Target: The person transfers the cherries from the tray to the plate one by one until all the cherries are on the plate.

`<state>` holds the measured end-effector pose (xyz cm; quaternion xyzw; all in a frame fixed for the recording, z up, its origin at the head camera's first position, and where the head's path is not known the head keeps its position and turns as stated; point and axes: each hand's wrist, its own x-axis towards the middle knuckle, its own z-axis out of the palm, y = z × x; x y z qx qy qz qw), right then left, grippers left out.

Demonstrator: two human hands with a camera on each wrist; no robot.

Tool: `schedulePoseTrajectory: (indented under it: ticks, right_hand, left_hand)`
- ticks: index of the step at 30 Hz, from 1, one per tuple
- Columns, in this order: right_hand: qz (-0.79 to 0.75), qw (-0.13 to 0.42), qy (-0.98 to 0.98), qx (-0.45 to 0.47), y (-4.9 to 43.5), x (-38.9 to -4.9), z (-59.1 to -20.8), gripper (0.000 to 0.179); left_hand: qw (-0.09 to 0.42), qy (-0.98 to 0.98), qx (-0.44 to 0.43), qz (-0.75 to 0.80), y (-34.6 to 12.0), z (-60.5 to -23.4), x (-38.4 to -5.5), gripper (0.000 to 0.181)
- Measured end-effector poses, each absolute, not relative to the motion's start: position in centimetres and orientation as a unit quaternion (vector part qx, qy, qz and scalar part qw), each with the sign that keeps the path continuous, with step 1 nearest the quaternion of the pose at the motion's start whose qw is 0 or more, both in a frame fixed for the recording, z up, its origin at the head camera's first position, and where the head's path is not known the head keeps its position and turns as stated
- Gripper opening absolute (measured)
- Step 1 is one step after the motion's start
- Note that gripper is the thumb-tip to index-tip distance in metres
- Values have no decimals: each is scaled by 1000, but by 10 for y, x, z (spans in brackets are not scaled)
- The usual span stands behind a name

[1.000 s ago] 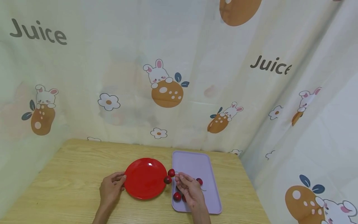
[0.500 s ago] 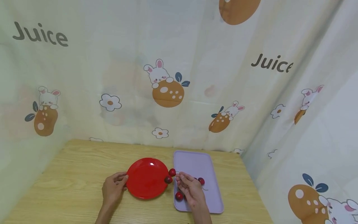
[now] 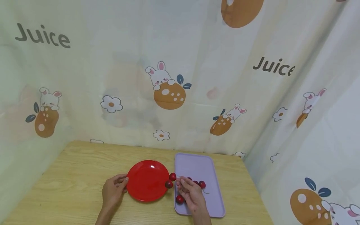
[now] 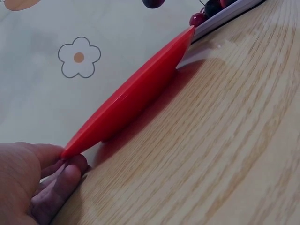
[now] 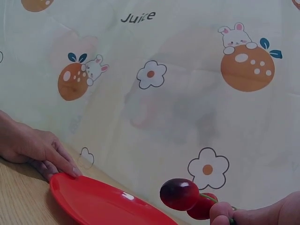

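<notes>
My left hand [image 3: 112,190] pinches the left rim of a round red plate [image 3: 148,181]. In the left wrist view the thumb lies over the rim and fingers are beneath it. My right hand [image 3: 192,195] pinches the green stems of two cherries; the nearer cherry [image 5: 180,194] is dark, the farther cherry [image 5: 202,206] redder. They hang by the plate's right rim, above it in the right wrist view. Below my right hand is a lilac tray [image 3: 194,164] bearing several more cherries, among them a front cherry [image 3: 180,199] and a right-hand cherry [image 3: 202,184]. My hand partly hides the others.
Plate and tray stand side by side on a light wooden table [image 3: 92,165], with a narrow gap between them. Behind and at both sides hangs a pale curtain [image 3: 126,78] printed with rabbits, oranges and flowers.
My right hand has come slightly nearer with the two cherries, and more cherries on the tray show beyond its fingers. My left hand keeps its hold on the plate. The head view has shifted slightly.
</notes>
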<state>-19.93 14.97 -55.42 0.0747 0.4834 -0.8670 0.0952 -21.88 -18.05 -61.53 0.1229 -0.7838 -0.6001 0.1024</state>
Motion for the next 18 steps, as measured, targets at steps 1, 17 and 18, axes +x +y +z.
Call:
schedulePoseTrajectory:
  ticks: [1, 17, 18]
  right_hand:
    - [-866, 95, 486, 75, 149, -199, -554, 19]
    - [-870, 96, 475, 86, 148, -198, -558, 23]
    - [-870, 97, 476, 85, 148, -198, -558, 23]
  left_hand:
    - [101, -784, 123, -600, -181, -615, -218, 28]
    - [102, -790, 122, -592, -180, -613, -217, 27]
    - [103, -790, 123, -591, -181, -613, -217, 27]
